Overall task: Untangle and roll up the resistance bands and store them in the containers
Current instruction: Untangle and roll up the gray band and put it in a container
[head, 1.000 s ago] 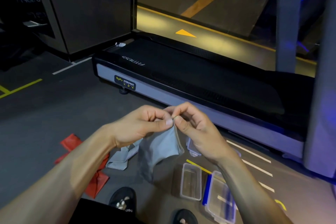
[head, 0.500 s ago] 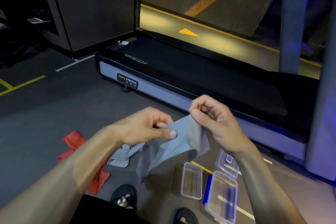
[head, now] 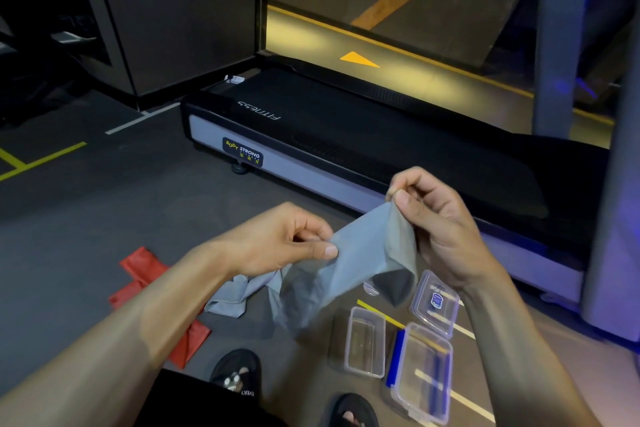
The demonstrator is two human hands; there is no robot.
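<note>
Both hands hold the grey band point(head: 363, 253) up in the air, above the floor point(head: 104, 218). The left hand point(head: 277, 243) pinches one edge with its fingers point(head: 325, 250). The right hand point(head: 440, 218) pinches the top corner. A red band point(head: 149, 274) lies on the floor. Three clear containers point(head: 367, 340) sit near a treadmill point(head: 381, 142).

Bare forearms, black shorts point(head: 194, 402), black sandals point(head: 239, 374)
</note>
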